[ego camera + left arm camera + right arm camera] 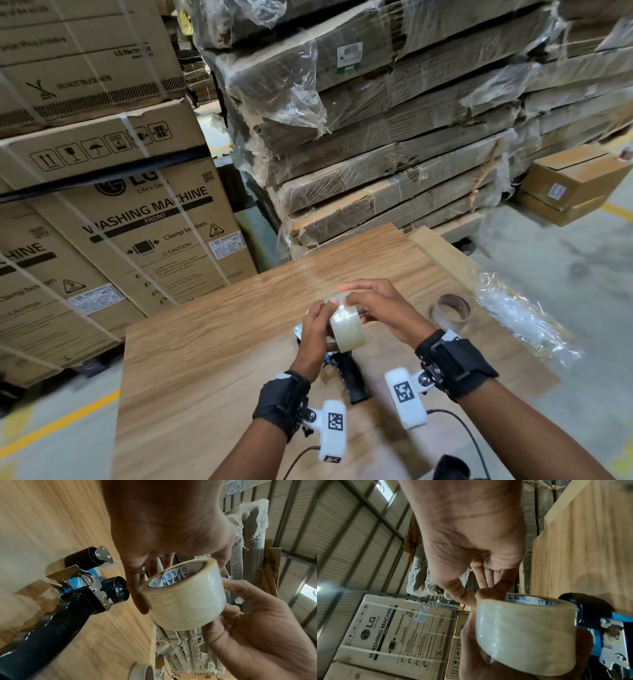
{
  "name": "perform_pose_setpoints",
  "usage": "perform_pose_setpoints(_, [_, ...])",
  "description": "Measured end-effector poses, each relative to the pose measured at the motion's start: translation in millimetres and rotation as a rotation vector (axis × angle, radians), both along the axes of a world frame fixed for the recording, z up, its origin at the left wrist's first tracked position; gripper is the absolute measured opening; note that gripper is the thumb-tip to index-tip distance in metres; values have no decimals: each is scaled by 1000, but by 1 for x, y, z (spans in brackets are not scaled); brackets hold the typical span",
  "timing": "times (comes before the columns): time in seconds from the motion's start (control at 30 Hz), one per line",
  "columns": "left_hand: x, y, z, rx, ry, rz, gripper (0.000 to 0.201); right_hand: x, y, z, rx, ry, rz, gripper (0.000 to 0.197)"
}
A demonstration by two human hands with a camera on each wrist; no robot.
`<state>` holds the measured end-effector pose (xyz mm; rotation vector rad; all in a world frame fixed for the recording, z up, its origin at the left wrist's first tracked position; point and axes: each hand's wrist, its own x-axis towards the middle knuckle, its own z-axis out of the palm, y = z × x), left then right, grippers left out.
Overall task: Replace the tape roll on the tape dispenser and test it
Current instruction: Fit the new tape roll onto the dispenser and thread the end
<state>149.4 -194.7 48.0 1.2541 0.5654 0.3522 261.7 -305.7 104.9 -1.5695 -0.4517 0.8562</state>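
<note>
While both hands hold it, the new tape roll [346, 326] is lifted above the tape dispenser [82, 588].

The left hand [317, 334] has its grip around one side of the clear roll, and the right hand [380, 308] pinches the other side, with fingers on the top edge. Under them the dispenser lies on the wooden surface [212, 342]; its black spindle [118, 590] carries no roll. An empty cardboard core [449, 310] stands on the surface to the right, just beside crumpled plastic wrap [524, 318]. Washing machine cartons [137, 222] are stacked behind.
</note>
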Motion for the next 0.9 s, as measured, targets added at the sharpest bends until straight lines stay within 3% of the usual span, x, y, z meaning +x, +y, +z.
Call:
perform_pose_setpoints(0.13, [-2, 2, 2, -25, -8, -72, 26, -1, -1, -1, 45, 37, -41, 25])
perform_pose_setpoints(0.33, [-8, 6, 0, -75, -123, -117, 65, -3, 0, -2, 122, 36, -104, 16])
perform_pose_setpoints(0.5, [-8, 6, 0, -40, -150, -80, 59, -3, 4, -2, 134, -31, -134, 12])
perform_pose_setpoints(0.7, [-5, 10, 4, -46, -71, -1, 45, -4, -1, 0, 107, -63, 28, 26])
perform_pose_setpoints(0.9, [-5, 9, 5, -27, 20, 3, 55, -1, 2, -5, 102, -5, -34, 25])
